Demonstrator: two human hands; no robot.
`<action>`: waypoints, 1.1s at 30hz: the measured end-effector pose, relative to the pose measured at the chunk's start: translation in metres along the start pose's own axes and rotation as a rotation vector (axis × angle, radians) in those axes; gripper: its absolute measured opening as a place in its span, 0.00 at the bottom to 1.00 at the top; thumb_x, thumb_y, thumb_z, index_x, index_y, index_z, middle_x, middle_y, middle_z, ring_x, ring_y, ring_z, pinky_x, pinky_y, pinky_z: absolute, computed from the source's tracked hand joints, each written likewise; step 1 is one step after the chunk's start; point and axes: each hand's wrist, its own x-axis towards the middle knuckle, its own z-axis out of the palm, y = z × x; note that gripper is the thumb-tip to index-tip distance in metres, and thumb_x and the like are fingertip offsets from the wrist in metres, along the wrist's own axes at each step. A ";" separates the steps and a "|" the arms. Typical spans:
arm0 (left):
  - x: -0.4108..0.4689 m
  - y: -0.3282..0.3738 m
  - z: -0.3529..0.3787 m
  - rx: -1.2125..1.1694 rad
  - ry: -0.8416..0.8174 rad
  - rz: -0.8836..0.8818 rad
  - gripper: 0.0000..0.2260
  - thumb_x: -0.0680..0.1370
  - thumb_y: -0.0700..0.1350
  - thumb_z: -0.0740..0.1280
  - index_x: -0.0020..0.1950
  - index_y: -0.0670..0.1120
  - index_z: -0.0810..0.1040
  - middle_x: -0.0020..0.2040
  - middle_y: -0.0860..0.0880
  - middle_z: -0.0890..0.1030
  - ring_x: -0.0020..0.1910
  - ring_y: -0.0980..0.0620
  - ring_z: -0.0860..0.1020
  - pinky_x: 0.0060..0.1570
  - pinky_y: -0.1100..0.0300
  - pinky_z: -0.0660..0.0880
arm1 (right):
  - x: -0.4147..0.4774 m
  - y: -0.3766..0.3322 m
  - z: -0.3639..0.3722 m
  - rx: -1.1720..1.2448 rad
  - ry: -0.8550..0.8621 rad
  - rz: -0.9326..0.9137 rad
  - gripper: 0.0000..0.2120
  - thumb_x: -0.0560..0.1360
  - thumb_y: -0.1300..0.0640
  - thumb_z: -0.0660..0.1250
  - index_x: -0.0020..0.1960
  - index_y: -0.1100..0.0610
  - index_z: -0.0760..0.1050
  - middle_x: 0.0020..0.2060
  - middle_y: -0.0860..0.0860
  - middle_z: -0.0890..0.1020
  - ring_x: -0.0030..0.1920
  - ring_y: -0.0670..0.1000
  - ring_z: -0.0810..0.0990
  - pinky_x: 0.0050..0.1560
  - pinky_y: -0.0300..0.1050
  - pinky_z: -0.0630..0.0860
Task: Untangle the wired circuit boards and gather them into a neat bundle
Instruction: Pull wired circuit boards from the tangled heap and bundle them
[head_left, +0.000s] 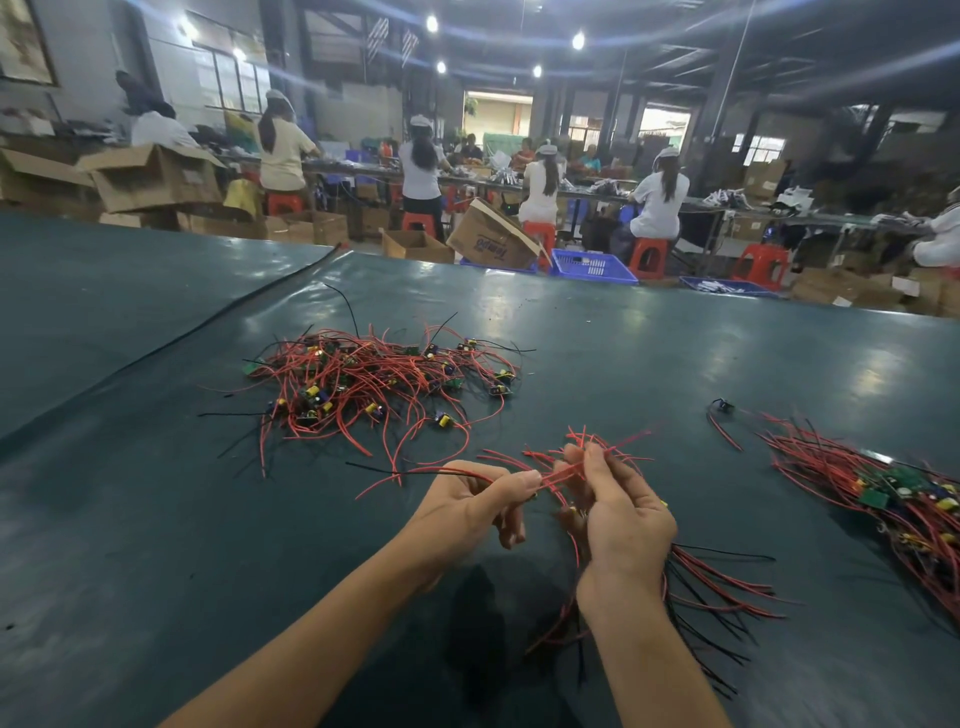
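A tangled pile of small circuit boards with red and black wires (379, 384) lies on the dark green table (156, 519), ahead and left of my hands. My right hand (623, 514) grips a bundle of wired boards (717, 587); its wires fan out above my fingers and trail below my wrist. My left hand (478, 504) pinches a red and black wire pair (447, 472) that leads toward the bundle. A gathered bundle of boards (893, 493) lies at the right.
One loose board with wires (723, 408) lies apart, right of centre. A black seam (208, 322) runs diagonally across the table cover. Beyond the far edge are cardboard boxes (491, 239), blue crates (592, 266), red stools and seated workers.
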 end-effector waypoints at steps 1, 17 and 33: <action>0.000 0.000 -0.001 0.003 -0.013 -0.003 0.17 0.70 0.54 0.70 0.26 0.44 0.76 0.26 0.45 0.77 0.25 0.49 0.72 0.31 0.63 0.71 | 0.003 -0.004 -0.002 0.037 0.022 0.027 0.05 0.77 0.59 0.69 0.42 0.55 0.80 0.37 0.50 0.87 0.34 0.44 0.84 0.25 0.35 0.72; 0.002 -0.005 0.001 0.052 0.063 -0.008 0.18 0.76 0.53 0.64 0.31 0.44 0.80 0.27 0.48 0.78 0.28 0.52 0.76 0.31 0.64 0.70 | -0.012 0.001 0.001 -0.238 -0.302 -0.087 0.12 0.76 0.53 0.71 0.35 0.55 0.84 0.30 0.52 0.83 0.31 0.47 0.80 0.24 0.39 0.74; 0.001 0.001 -0.006 0.035 -0.017 0.002 0.16 0.70 0.56 0.69 0.27 0.47 0.76 0.26 0.45 0.75 0.25 0.51 0.74 0.34 0.61 0.73 | 0.008 -0.011 -0.009 -0.078 -0.093 -0.001 0.09 0.73 0.59 0.74 0.34 0.54 0.85 0.33 0.50 0.86 0.30 0.42 0.80 0.24 0.36 0.71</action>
